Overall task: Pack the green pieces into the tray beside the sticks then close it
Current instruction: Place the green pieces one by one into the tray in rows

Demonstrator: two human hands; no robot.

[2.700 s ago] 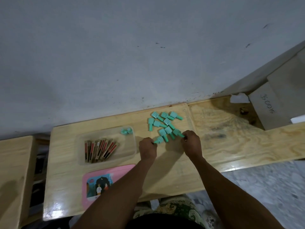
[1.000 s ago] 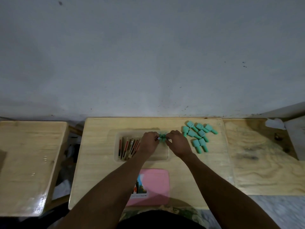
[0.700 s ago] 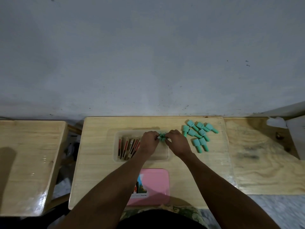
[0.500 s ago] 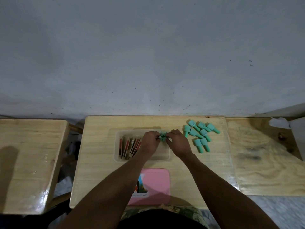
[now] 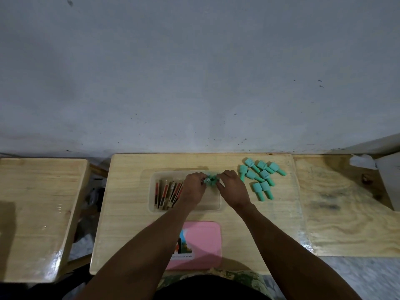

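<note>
A clear plastic tray (image 5: 214, 207) lies on the middle wooden table, with several red and brown sticks (image 5: 167, 192) in its left half. My left hand (image 5: 193, 188) and my right hand (image 5: 234, 189) meet over the tray's far right part, fingers pinched on a small cluster of green pieces (image 5: 211, 181) held between them. Several more green pieces (image 5: 259, 178), peg-shaped, lie loose on the table to the right of the tray. The pink lid (image 5: 200, 245) with a picture label lies flat near the table's front edge, partly under my left forearm.
A second wooden table (image 5: 36, 215) stands to the left across a gap. A plywood board (image 5: 346, 213) adjoins on the right, with a white scrap (image 5: 361, 161) at its far corner. A grey wall rises right behind the tables.
Both hands carried green pieces from the loose pile to the left, into the tray's right part. Over the last second they stayed there, barely shifting.
</note>
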